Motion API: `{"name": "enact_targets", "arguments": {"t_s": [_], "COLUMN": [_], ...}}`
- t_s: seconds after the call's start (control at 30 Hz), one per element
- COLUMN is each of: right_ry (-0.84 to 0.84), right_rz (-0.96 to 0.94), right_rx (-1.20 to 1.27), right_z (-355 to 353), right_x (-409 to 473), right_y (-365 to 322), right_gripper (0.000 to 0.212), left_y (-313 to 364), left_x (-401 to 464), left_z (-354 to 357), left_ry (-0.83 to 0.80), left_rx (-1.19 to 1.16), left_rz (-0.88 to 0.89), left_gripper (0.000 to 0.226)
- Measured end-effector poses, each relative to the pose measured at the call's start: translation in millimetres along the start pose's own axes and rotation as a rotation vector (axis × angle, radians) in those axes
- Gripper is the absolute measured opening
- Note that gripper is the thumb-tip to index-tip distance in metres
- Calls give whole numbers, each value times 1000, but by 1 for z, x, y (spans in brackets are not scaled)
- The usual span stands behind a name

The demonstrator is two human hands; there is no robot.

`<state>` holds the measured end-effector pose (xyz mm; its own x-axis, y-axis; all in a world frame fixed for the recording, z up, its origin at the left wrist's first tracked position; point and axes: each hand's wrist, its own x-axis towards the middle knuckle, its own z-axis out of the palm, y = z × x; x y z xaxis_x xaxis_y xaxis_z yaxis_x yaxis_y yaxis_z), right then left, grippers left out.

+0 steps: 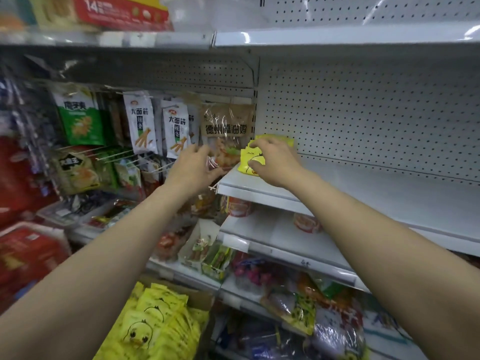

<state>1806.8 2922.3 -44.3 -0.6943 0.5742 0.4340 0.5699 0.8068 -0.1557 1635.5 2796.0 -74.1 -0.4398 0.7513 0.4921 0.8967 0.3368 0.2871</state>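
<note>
**Yellow packet held upright at the left end of the white shelf**

A yellow packet [250, 162] printed with a duck face is gripped by the right hand [272, 162], with the fingers curled over its top edge and the thumb pressed to its lower part. The packet is stood upright on the left end of a white shelf [337, 188], close to the front lip. Just behind it, a second yellow packet [275, 140] is seen against the perforated back panel [363, 113].

The left hand [191, 167] is raised just beside the shelf's left corner, its fingers bent at the lower part of a clear hanging bag [226, 123] with a brown label. Whether the bag is actually pinched cannot be told, as the wrapper is blurred there.

To the left of that bag, white snack packets [140, 120] and a green packet [80, 118] are hung on pegs. Far below, between the two forearms, an open carton [205, 300] packed with more yellow duck packets [155, 320] is seen. Lower shelves are filled with mixed bagged goods, too blurred to be read.
</note>
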Motion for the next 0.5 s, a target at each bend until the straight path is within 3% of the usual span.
{"name": "enact_targets", "arguments": {"t_s": [0.5], "right_ry": [-68], "right_rz": [-292], "right_rx": [52], "right_z": [49], "right_x": [-21], "right_y": [-133], "right_gripper": [53], "left_y": [-101], "left_x": [-102], "left_z": [-72], "left_ry": [98], "left_rx": [111], "left_rz": [-155], "left_gripper": [55]}}
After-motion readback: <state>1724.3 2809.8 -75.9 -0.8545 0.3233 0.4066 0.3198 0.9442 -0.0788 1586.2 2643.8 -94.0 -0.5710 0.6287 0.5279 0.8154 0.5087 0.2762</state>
